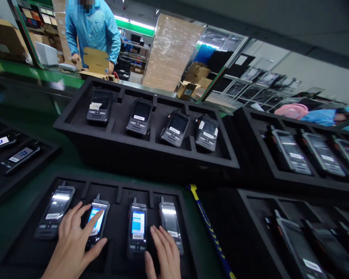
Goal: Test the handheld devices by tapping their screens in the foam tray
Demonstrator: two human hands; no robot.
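Note:
A black foam tray (116,188) near me holds several handheld devices side by side. My left hand (71,248) lies flat on the second device (97,223), fingers spread, index finger on its lit screen. My right hand (165,254) rests with fingers together on the lower part of the fourth device (170,223), thumb beside the third device (137,226), whose screen is lit. The leftmost device (56,211) lies untouched. Neither hand grips anything.
A second foam tray (139,153) with several dark devices sits just beyond. More trays lie at the right (279,180) and left (6,170). A yellow-blue bar (209,228) runs between trays. A person in a blue coat (93,31) handles cardboard across the green belt.

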